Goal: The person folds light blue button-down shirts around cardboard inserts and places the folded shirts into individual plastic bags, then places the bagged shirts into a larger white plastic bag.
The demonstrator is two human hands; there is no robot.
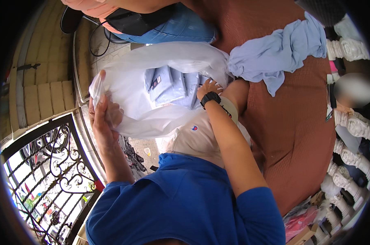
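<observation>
A large translucent plastic bag (152, 57) lies wide-mouthed in front of my lap. Inside it are several flat packets (168, 87) in clear film, seemingly folded light blue cloth. My left hand (105, 110) is closed around the bag's left edge and holds it up. At the right side of the bag, my right hand (210, 88) lies beside the packets with its fingers stretched and apart. A black watch (210, 99) is on that wrist. Part of the fingertips' contact with the packets or film cannot be made out.
A light blue cloth (271, 53) is draped across a brown-covered surface (295, 134) on my right. Another person in jeans (181, 28) sits beyond the bag. White balusters (354, 122) line the far right. A black iron gate (58, 159) stands at left, dark cloth (131, 155) on the floor.
</observation>
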